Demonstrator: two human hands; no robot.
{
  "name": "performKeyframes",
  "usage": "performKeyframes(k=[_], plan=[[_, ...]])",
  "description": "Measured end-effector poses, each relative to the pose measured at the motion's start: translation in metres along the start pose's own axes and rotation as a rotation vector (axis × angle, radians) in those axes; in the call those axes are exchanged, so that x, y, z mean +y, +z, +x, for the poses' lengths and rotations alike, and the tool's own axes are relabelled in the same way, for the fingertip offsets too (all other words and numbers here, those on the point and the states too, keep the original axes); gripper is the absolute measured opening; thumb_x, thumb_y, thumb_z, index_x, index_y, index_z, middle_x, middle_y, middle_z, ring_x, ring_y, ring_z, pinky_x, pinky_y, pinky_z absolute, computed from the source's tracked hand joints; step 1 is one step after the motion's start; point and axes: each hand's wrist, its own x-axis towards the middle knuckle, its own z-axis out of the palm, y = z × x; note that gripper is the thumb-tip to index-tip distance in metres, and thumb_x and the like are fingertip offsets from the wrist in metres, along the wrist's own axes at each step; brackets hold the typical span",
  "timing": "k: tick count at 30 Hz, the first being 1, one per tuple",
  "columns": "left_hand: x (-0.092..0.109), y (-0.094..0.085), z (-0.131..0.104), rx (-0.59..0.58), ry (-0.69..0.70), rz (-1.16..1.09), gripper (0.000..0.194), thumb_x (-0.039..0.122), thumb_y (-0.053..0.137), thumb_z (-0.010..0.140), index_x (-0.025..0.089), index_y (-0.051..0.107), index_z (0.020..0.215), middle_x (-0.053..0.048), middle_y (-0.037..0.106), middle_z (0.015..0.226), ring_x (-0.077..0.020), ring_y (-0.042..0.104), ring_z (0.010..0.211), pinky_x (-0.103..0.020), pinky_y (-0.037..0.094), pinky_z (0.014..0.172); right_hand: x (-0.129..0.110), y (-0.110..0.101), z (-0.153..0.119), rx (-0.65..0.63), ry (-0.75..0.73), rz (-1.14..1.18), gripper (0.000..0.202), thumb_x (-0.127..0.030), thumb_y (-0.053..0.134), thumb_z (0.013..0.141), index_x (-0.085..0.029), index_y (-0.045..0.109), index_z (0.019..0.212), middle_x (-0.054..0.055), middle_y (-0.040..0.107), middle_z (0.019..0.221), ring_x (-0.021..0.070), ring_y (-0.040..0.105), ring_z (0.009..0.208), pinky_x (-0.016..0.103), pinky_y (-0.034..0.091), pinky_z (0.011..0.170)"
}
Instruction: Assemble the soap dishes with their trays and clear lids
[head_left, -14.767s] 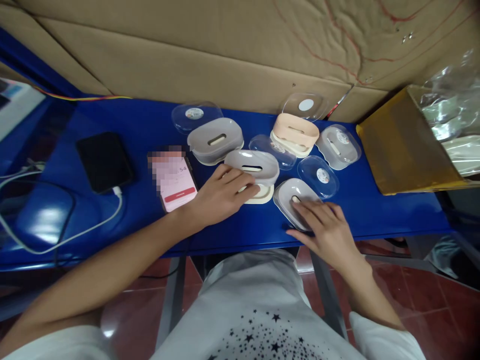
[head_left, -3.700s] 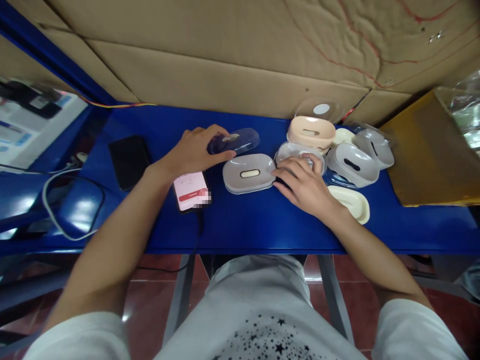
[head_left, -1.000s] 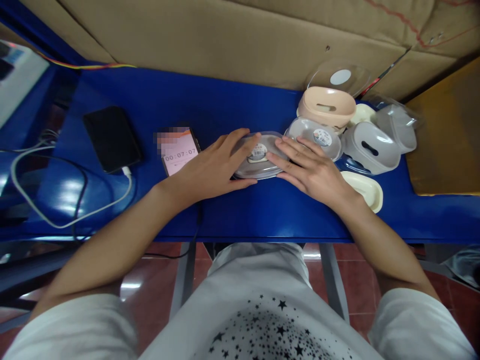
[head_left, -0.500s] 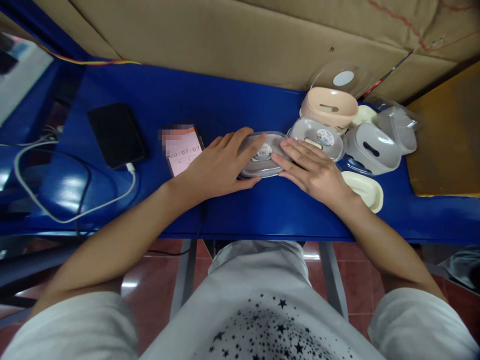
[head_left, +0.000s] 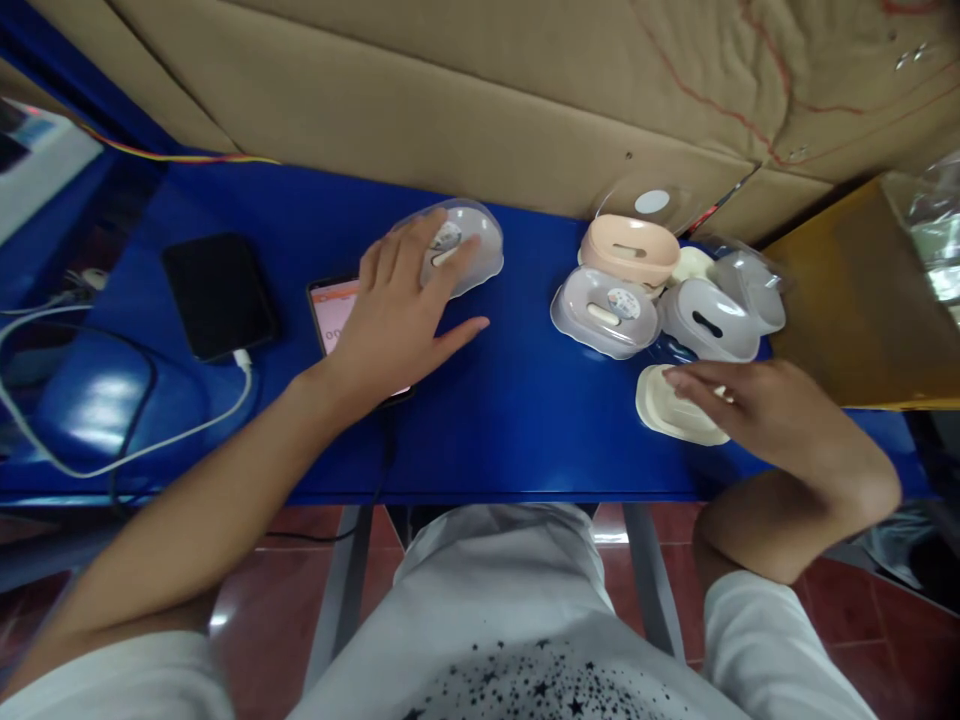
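Observation:
My left hand (head_left: 409,305) lies spread over the near left side of a grey oval box with a clear cover (head_left: 484,240), fingertips on its top. My right hand (head_left: 772,410) is over the right part of a cream oval tray (head_left: 667,405), with thumb and fingers drawn together at its far edge; whether they grip it is hard to tell. Just beyond the tray stand a second grey covered box (head_left: 585,310), a peach box (head_left: 630,245) and a grey lid with a dark slot (head_left: 724,325).
A lit phone (head_left: 328,315) lies partly under my left hand. Farther left is a black device (head_left: 217,295) with a white cable. A cardboard box (head_left: 832,300) stands at the right, and brown board (head_left: 450,100) lines the back of the blue table.
The grey covered box has moved left and back under my left hand. My right hand has left it and moved right, to the cream tray. The view has shifted slightly.

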Motion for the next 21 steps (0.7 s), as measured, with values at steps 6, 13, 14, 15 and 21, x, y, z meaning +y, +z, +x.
performKeyframes(k=[6, 13, 14, 15, 21], plan=[[0.019, 0.011, -0.008, -0.041, 0.316, -0.052, 0.050, 0.034, 0.060, 0.116, 0.020, 0.054, 0.164, -0.023, 0.051, 0.170, -0.0430, 0.053, 0.157, -0.065, 0.047, 0.125, -0.032, 0.025, 0.002, -0.226, -0.162, -0.022, 0.034, -0.043, 0.056, 0.116, -0.028, 0.086, 0.122, 0.006, 0.089, 0.107, 0.0282, 0.085, 0.092, 0.037, 0.056, 0.072], [0.035, 0.007, -0.017, -0.277, 0.558, -0.212, 0.058, 0.045, 0.068, 0.113, 0.022, 0.056, 0.165, -0.021, 0.053, 0.171, -0.0399, 0.053, 0.156, -0.060, 0.051, 0.125, -0.052, 0.025, 0.018, 0.015, -0.561, 0.464, 0.035, -0.027, 0.056, 0.117, -0.027, 0.071, 0.149, 0.006, 0.078, 0.149, 0.0235, 0.073, 0.140, 0.046, 0.057, 0.119], [0.037, 0.007, -0.018, -0.302, 0.567, -0.221, 0.056, 0.045, 0.070, 0.112, 0.023, 0.059, 0.162, -0.020, 0.053, 0.171, -0.0397, 0.052, 0.158, -0.060, 0.049, 0.126, -0.046, 0.023, 0.020, 0.060, -0.483, 0.439, 0.034, -0.027, 0.055, 0.117, -0.027, 0.073, 0.146, 0.006, 0.079, 0.146, 0.0250, 0.074, 0.137, 0.048, 0.058, 0.118], [0.038, 0.006, -0.018, -0.321, 0.569, -0.221, 0.053, 0.044, 0.072, 0.111, 0.023, 0.063, 0.158, -0.020, 0.054, 0.171, -0.0393, 0.052, 0.158, -0.060, 0.048, 0.128, -0.039, 0.022, 0.022, 0.101, -0.390, 0.391, 0.033, -0.028, 0.055, 0.116, -0.027, 0.075, 0.142, 0.007, 0.081, 0.141, 0.0275, 0.076, 0.132, 0.051, 0.058, 0.116], [0.031, 0.004, -0.015, -0.344, 0.488, -0.187, 0.045, 0.027, 0.073, 0.103, 0.019, 0.070, 0.147, -0.020, 0.056, 0.169, -0.0398, 0.053, 0.158, -0.060, 0.046, 0.132, 0.001, 0.015, 0.018, 0.054, -0.025, 0.127, 0.032, -0.041, 0.055, 0.114, -0.024, 0.082, 0.113, 0.009, 0.087, 0.113, 0.0315, 0.083, 0.101, 0.044, 0.061, 0.089]])
